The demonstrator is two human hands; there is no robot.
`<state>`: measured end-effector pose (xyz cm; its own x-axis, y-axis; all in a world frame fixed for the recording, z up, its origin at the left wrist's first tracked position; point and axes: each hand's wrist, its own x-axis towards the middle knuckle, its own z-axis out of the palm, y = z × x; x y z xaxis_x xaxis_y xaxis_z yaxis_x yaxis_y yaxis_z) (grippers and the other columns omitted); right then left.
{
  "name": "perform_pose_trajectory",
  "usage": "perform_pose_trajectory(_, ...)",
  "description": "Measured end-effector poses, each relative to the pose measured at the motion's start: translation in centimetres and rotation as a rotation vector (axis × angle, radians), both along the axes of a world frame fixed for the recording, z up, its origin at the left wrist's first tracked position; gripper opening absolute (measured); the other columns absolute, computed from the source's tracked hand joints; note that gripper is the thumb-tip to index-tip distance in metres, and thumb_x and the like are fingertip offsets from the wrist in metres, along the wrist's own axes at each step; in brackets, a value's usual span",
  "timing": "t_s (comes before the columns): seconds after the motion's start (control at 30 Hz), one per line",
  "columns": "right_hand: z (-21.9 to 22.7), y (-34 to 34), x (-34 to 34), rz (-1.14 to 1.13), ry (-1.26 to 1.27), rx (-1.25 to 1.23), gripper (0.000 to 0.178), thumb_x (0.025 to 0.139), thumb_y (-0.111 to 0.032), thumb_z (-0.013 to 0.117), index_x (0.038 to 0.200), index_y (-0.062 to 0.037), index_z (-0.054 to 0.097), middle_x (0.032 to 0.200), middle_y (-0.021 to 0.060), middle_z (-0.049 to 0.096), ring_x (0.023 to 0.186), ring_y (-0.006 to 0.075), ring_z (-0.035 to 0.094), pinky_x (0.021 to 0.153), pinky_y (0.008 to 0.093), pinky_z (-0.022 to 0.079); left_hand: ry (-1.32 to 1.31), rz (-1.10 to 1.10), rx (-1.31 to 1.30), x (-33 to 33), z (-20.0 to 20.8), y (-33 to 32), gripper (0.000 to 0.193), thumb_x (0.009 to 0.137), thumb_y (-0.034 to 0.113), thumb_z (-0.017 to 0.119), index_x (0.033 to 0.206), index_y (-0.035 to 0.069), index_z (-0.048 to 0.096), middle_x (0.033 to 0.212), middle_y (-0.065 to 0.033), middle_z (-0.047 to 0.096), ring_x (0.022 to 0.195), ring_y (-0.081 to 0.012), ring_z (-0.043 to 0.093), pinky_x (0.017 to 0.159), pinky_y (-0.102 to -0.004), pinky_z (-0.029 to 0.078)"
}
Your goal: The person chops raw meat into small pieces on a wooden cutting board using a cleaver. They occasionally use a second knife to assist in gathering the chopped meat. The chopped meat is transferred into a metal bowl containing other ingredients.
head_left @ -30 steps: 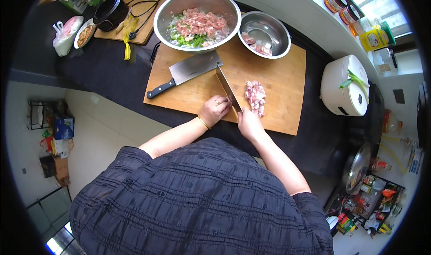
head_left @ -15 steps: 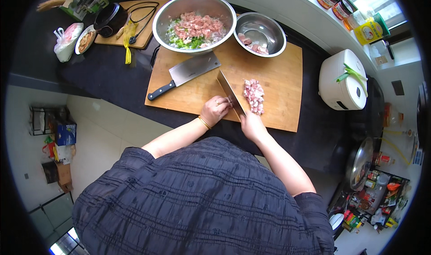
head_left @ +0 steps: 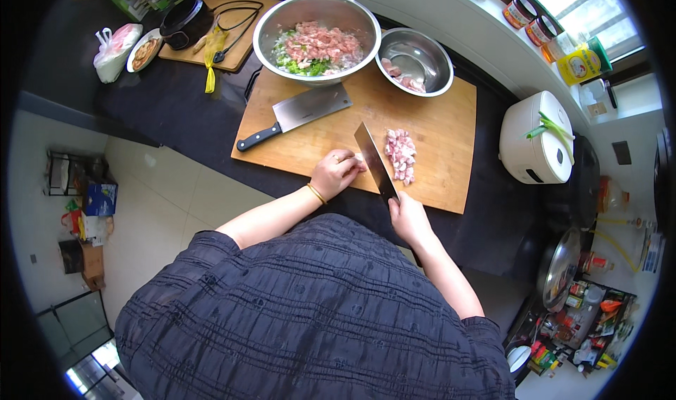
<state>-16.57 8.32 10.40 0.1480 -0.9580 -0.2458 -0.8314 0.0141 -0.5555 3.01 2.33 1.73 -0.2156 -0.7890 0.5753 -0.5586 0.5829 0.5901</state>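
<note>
My right hand (head_left: 410,219) is wrapped round the handle of a cleaver (head_left: 377,162), its blade upright over the near part of the wooden cutting board (head_left: 296,159). Just left of the blade, my left hand (head_left: 336,175) pinches a small pale piece of meat (head_left: 361,164), mostly hidden under the fingertips. To the blade's right lies a pile of diced raw meat (head_left: 400,155). A second cleaver (head_left: 312,107) with a black handle rests flat on the board's left side.
A large steel bowl (head_left: 374,44) holds minced meat and chopped greens. Beside it, a smaller steel bowl (head_left: 438,53) contains raw meat pieces. A white rice cooker (head_left: 524,143) with green onion on its lid stands right. Further left are a black pot (head_left: 184,23) and a plate (head_left: 131,62).
The cleaver in my right hand has shifted slightly right, away from my left fingertips, opening a small gap. My left hand stays on the piece of meat. The whole view has shifted a little.
</note>
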Motion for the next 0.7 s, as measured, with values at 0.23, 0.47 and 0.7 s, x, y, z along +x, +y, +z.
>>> perform_pose_trajectory(0.23, -0.7, 0.6, -0.2, 0.001, 0.005, 0.03, 0.019, 0.083, -0.017, 0.051, 0.084, 0.0028, 0.051, 0.071, 0.0265, 0.057, 0.072, 0.041, 0.057, 0.066, 0.046, 0.046, -0.044, -0.031, 0.012, -0.3, -1.0, -0.4, 0.011, 0.066, 0.008, 0.065, 0.077, 0.008, 0.061, 0.08, -0.0045, 0.06, 0.076, -0.023, 0.058, 0.067, -0.0317, 0.048)
perform_pose_trajectory(0.47, -0.2, 0.6, -0.2, 0.005, -0.002, 0.048, 0.019, 0.083, -0.016, 0.05, 0.084, 0.0029, 0.051, 0.07, 0.0264, 0.057, 0.071, 0.0409, 0.058, 0.065, 0.046, 0.046, -0.011, -0.014, -0.006, -0.5, -1.5, -0.5, 0.013, 0.064, 0.008, 0.066, 0.075, 0.006, 0.06, 0.081, -0.0057, 0.06, 0.077, -0.0239, 0.058, 0.069, -0.0327, 0.048)
perform_pose_trajectory(0.7, -0.8, -0.2, 0.0, 0.051, 0.012, 0.061, 0.019, 0.083, -0.015, 0.05, 0.083, 0.0043, 0.052, 0.07, 0.0263, 0.058, 0.07, 0.0413, 0.058, 0.066, 0.0467, 0.046, 0.012, -0.046, -0.044, -0.5, -1.5, -0.6, 0.015, 0.063, 0.007, 0.067, 0.077, 0.005, 0.059, 0.082, -0.0076, 0.059, 0.078, -0.026, 0.057, 0.068, -0.0335, 0.048)
